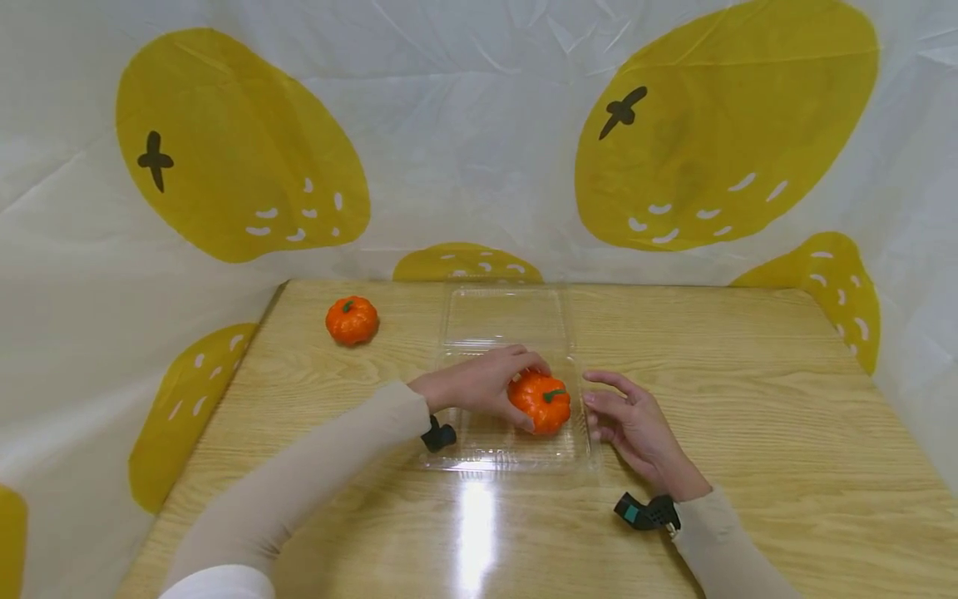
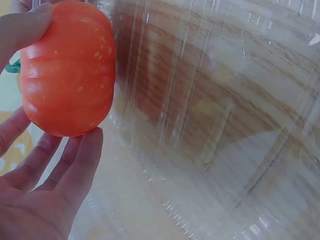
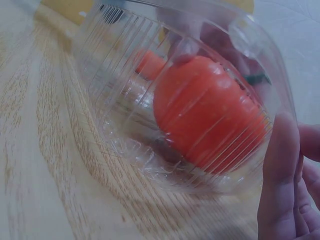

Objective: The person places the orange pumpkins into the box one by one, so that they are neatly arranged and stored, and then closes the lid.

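Observation:
My left hand grips a small orange pumpkin with a green stem, thumb on one side and fingers on the other. The pumpkin is within the right part of a clear plastic clamshell container, whose lid lies folded back toward the wall. In the left wrist view the ribbed container floor shows beside the pumpkin. My right hand is at the container's right side, fingers loosely bent, fingertips right at the rim. Through the container wall the right wrist view shows the pumpkin.
A second orange pumpkin sits on the wooden table at the back left. A white sheet printed with yellow lemon-like shapes hangs behind the table and along its sides.

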Tool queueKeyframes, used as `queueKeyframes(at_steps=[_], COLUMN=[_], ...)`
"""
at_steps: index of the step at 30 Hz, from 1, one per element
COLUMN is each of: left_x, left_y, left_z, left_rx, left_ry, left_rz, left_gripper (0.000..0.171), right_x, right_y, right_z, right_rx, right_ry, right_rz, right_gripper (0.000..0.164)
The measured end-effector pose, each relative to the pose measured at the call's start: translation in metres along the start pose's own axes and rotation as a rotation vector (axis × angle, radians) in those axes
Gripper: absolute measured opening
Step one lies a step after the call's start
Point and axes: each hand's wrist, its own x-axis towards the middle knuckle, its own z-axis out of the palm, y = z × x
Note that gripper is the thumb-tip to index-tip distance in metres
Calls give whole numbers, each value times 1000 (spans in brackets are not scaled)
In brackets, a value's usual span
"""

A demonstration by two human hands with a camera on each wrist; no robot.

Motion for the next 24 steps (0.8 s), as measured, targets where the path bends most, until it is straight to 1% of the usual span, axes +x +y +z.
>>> queueKeyframes(at_steps=[9,15,24], left_x=[3,2,-1], left_y=[-1,1,2], left_z=[5,5,2], left_rx=[-48,-58,-87], left_ry=[-14,-17,0], left_rz=[-19,-32,-40], left_gripper=[76,77,79], right_x=[0,0,-1], right_y=[0,-1,0], right_z=[0,0,1], right_rx=[-3,-8,-14], right_ry=[-6,-4,7], right_rz=[-8,-5,5], right_gripper=[27,27,26])
